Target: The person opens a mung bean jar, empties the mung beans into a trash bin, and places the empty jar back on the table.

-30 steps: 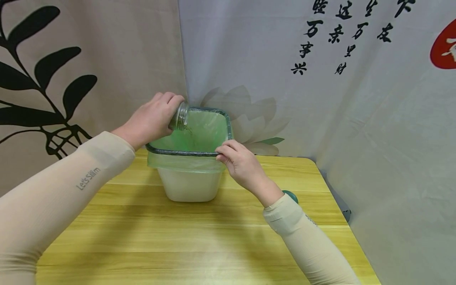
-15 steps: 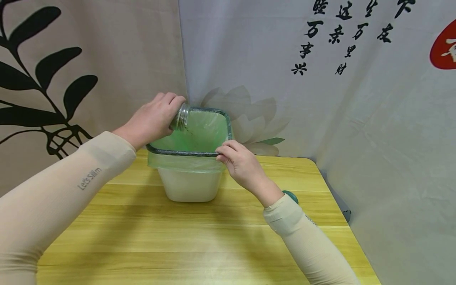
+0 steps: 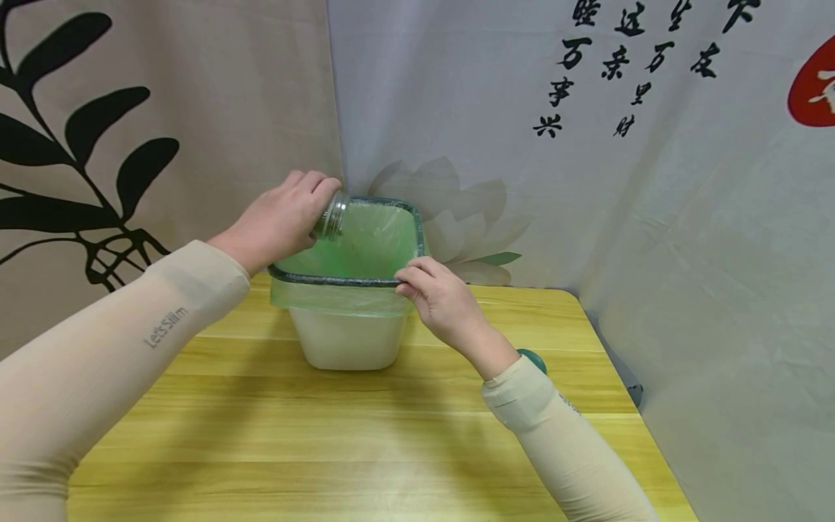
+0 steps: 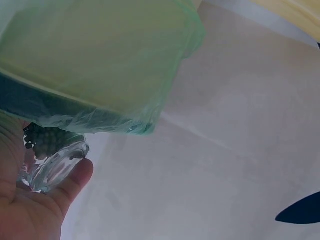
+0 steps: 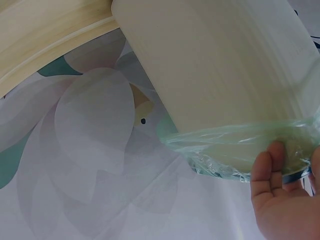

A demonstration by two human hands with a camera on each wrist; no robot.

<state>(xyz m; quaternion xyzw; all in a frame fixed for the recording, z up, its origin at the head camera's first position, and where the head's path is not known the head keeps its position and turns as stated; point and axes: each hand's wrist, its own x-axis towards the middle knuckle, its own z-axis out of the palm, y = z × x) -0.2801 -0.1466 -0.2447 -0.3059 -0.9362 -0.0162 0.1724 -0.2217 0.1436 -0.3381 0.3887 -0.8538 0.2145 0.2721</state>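
Emptying step: left hand [image 3: 277, 217] grips tilted glass jar [image 3: 331, 214] over lined bin [image 3: 346, 279], whose near rim right hand [image 3: 437, 297] pinches; further tipping likely needed.

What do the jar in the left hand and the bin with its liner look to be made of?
Jar: clear glass by the look, glossy, with a threaded neck.
Bin: likely matte off-white plastic, smooth-walled.
Liner: thin translucent green plastic film, crinkled where it folds over the rim.
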